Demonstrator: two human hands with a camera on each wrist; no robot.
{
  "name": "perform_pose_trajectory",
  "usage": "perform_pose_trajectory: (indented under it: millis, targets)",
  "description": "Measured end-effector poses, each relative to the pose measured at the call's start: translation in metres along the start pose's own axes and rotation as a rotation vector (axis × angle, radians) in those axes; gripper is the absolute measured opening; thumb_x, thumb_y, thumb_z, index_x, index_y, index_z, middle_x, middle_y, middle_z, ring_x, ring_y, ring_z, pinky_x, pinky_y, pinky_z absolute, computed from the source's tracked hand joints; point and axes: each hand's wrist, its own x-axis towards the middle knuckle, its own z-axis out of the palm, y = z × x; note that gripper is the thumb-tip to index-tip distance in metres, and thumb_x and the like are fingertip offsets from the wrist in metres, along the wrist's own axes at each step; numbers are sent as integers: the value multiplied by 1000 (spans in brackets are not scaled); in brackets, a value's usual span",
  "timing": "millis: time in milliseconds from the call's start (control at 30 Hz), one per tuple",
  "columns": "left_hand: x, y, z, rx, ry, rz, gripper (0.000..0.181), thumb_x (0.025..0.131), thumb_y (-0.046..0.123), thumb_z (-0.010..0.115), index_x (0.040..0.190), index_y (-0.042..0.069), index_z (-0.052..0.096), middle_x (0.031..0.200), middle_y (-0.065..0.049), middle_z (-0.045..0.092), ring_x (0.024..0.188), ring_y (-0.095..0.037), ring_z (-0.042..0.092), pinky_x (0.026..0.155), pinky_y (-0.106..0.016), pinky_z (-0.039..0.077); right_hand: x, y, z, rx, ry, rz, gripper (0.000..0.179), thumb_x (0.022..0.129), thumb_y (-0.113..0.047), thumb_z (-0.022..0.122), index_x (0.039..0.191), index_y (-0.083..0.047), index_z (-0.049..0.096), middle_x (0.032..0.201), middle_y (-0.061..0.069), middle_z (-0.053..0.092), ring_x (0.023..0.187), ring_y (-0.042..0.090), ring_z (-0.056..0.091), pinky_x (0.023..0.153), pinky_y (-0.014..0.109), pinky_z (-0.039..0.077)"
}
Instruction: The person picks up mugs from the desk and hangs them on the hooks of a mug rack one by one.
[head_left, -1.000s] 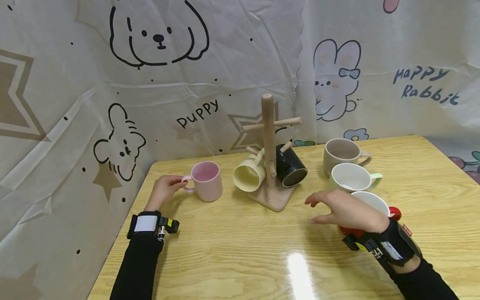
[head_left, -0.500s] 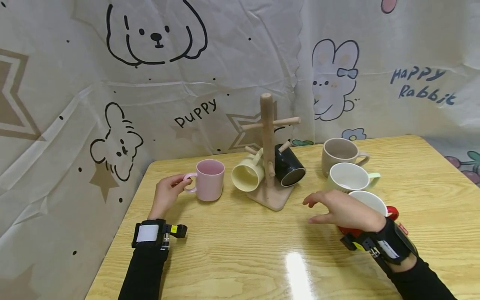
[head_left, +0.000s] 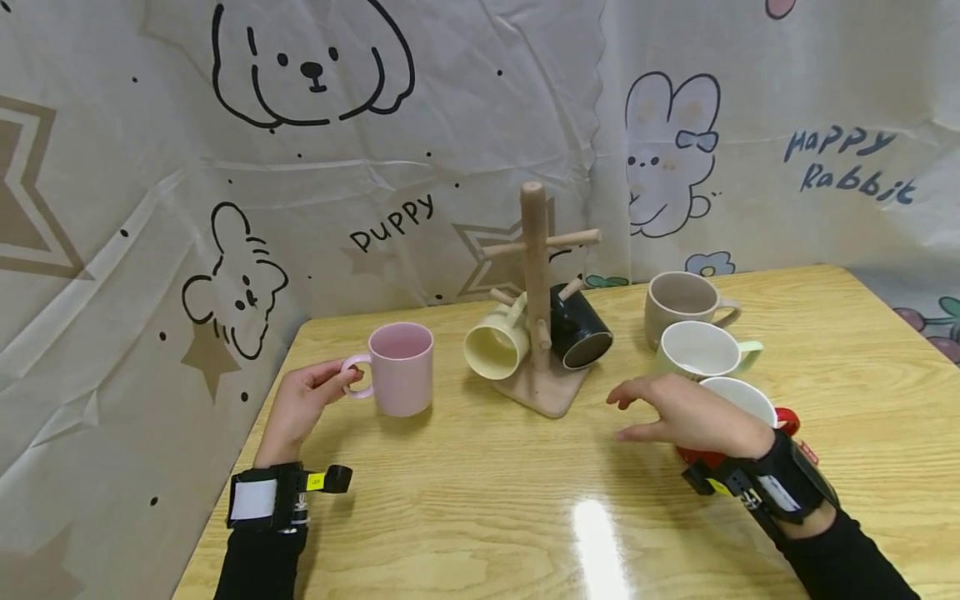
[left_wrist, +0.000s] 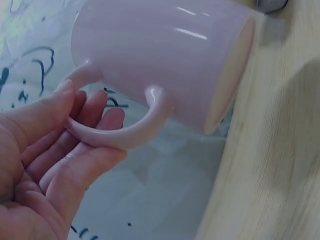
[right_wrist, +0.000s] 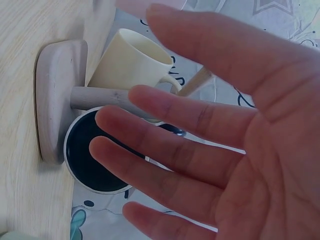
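Observation:
A pink mug [head_left: 402,372] stands upright at the left in the head view, its handle pinched between the thumb and fingers of my left hand [head_left: 302,406]. The left wrist view shows the mug's underside turned toward the wooden surface, with a gap below it. My right hand [head_left: 693,417] hovers at the right with fingers relaxed and spread, holding nothing. It partly covers a red mug [head_left: 701,457] with a white inside. A wooden mug tree [head_left: 535,275] stands in the middle, bearing a pale yellow mug [head_left: 497,343] and a black mug [head_left: 581,329] on its lower pegs.
Behind the red mug stand a white mug [head_left: 701,350] with a pale green handle and a taupe mug [head_left: 678,304]. The upper pegs [head_left: 573,238] of the tree stick out sideways. A printed cloth [head_left: 375,142] hangs behind the wooden table [head_left: 465,508].
My left hand has drawn the pink mug a little toward me and to the left, and lifted it off the table. The right hand has stayed almost still.

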Motion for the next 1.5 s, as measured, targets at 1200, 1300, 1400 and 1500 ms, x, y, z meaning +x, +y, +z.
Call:
perform_pose_trajectory:
  millis: [1200,1300,1400,1500]
  targets:
    - [-48,115,129,-335,-322,213,28,83,25,59,102,5,66,99,-12,67,88,-19,59,72,-29,50,-3,6,-6,-18,67,-4,39,76,-42,64,104,-15,62,98,-2,65,88,7,56,78,35,50]
    - [-49,116,133,-331,-329,194,29,83,26,59,102,5,66,99,-12,67,87,-18,58,72,-28,49,-4,7,-8,-10,72,-8,39,76,-45,63,103,-17,62,97,-6,65,87,5,55,77,35,50]
    - [-50,115,136,-329,-343,170,30,83,27,59,102,5,66,98,-13,67,87,-17,58,71,-28,49,-5,8,-9,2,77,-7,46,76,-52,58,104,-17,62,98,-5,65,88,8,57,78,36,50]
    - [-51,116,138,-366,-403,110,33,83,25,59,103,-1,63,95,-17,66,87,-19,60,73,-30,51,-6,9,-10,7,98,1,46,77,-52,58,104,-15,63,98,-3,66,89,11,58,79,38,50]
